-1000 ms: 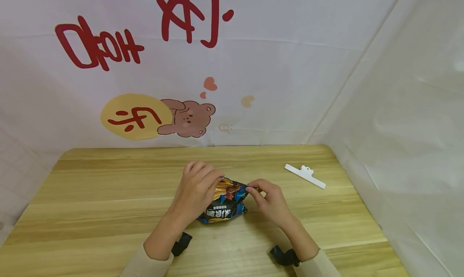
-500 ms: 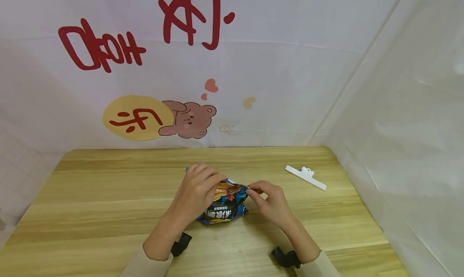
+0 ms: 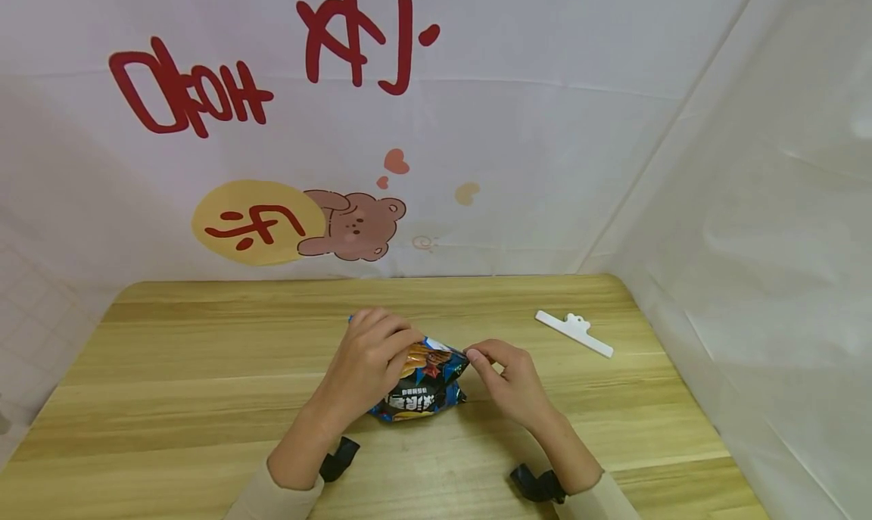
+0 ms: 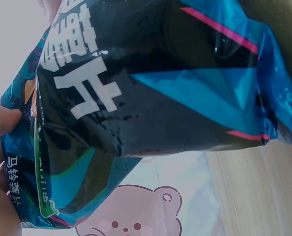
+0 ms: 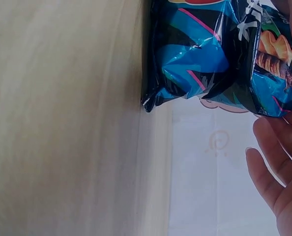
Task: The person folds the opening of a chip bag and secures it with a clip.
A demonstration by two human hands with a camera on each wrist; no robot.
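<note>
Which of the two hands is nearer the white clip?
The right hand, pinching the corner of the snack bag on the white clip's side; the left hand grips the bag farther from it.

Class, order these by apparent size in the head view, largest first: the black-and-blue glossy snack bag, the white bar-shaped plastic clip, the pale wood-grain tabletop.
1. Pale wood-grain tabletop
2. Black-and-blue glossy snack bag, though the left hand hides part
3. White bar-shaped plastic clip
</note>
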